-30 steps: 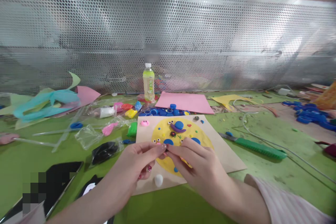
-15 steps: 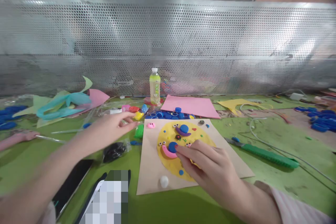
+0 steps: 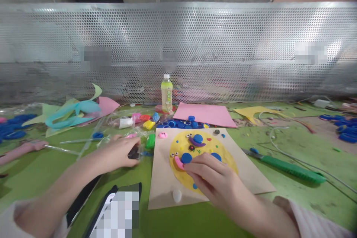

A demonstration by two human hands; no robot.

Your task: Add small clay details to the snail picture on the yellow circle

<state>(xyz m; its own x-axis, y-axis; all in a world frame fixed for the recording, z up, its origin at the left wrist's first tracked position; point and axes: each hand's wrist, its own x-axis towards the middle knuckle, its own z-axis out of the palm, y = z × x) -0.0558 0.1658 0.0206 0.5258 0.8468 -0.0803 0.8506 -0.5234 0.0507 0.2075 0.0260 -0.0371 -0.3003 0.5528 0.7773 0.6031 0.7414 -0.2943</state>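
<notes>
My left hand point(image 3: 124, 152) curls around a clear packet of black clay point(image 3: 134, 152), left of the cream sheet. Against the right end of a pink clay strip point(image 3: 179, 162) are the pinched fingertips of my right hand point(image 3: 213, 178); exactly what lies between them is partly hidden. The strip curves beneath a blue bottle cap point(image 3: 186, 158) like a snail's body, with googly eyes at its left end. Around it, the yellow disc point(image 3: 178, 143) on the cream sheet point(image 3: 161, 178) carries a purple snail point(image 3: 197, 141) and small clay dots. A white clay ball point(image 3: 177, 195) lies lower left.
A green utility knife point(image 3: 292, 169) and a cable lie right of the sheet. Behind it are blue caps point(image 3: 181, 123), pink paper point(image 3: 205, 114), clay packets and a drink bottle point(image 3: 166, 95). Phones lie at the front left. Another person's hand point(image 3: 30, 147) is at far left.
My left hand has moved from beside the yellow clay down onto the black clay packet. My right fingertips have shifted from the blue cap's edge to the pink strip's end.
</notes>
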